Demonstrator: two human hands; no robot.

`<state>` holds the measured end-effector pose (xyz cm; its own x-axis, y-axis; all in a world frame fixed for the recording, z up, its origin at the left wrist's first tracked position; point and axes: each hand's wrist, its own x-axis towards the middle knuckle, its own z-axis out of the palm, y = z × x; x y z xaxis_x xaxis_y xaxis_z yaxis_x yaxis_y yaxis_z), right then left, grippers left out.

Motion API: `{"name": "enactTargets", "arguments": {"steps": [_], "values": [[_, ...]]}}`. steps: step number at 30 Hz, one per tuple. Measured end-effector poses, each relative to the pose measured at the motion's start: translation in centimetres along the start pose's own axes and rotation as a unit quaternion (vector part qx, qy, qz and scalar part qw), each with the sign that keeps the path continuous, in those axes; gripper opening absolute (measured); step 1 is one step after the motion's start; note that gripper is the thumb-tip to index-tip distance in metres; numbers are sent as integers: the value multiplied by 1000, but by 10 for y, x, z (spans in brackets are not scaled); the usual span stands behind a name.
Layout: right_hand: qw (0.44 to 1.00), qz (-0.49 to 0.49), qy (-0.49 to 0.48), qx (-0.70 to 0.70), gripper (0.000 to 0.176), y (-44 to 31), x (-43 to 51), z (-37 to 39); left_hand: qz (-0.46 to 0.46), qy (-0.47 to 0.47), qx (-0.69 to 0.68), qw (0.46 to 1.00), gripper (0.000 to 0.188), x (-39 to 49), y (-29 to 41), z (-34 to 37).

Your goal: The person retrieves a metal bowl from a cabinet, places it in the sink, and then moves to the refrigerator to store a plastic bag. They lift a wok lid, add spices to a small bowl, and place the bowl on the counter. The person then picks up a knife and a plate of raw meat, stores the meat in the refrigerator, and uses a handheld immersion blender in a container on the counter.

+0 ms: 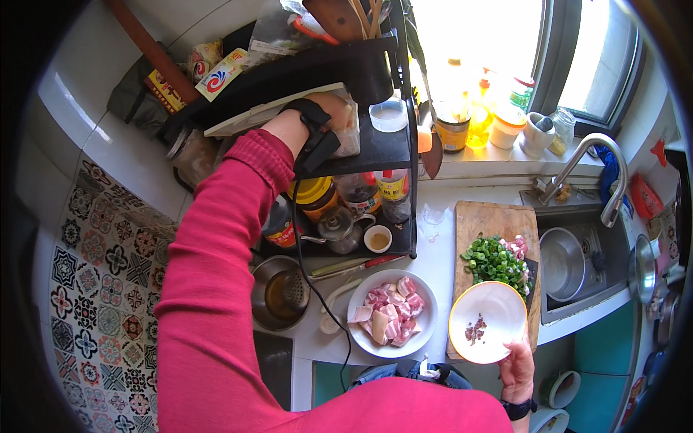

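My right hand [518, 360] grips the rim of a white bowl with a yellow edge [460, 319]. A small heap of reddish-brown dried spice [476, 329] lies in the bowl. My left hand [334, 111] reaches into a clear plastic box [351, 142] on the shelf rack, under a raised pale lid [238, 123]. Its fingers are mostly hidden by the wrist strap and the box. Below stands a white bowl of raw pork chunks [394, 314]. Chopped green onion [487, 258] is piled on a wooden cutting board [471, 219], partly behind the held bowl.
The black shelf rack [384, 149] holds sauce bottles, a glass teapot [341, 230] and a small cup [378, 238]. A metal pot [262, 322] sits on the left. At right, a sink [595, 287] contains a steel basin [560, 265] beneath a faucet [590, 142]. A black cable [325, 303] crosses the counter.
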<state>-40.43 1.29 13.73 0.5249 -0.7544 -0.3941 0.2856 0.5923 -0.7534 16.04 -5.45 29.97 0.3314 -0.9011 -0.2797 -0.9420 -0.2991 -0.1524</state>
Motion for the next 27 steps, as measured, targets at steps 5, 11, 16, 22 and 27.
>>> {"name": "enactTargets", "arguments": {"steps": [5,11,16,22,27], "values": [[999,-19,-31,-2,75,3,3,-6,31,-60,17,998,39,-34,21,-25],[1000,-1,-8,2,77,7,3,2,5,-12,-49,999,29,-46,26,-30],[1000,3,-19,21,78,6,3,11,19,-13,-212,977,30,-65,21,-46],[998,14,-60,19,77,1,16,32,31,25,-398,916,21,-96,-7,-44],[992,38,-120,5,77,1,37,65,76,47,-384,919,17,-154,33,-49]]}}
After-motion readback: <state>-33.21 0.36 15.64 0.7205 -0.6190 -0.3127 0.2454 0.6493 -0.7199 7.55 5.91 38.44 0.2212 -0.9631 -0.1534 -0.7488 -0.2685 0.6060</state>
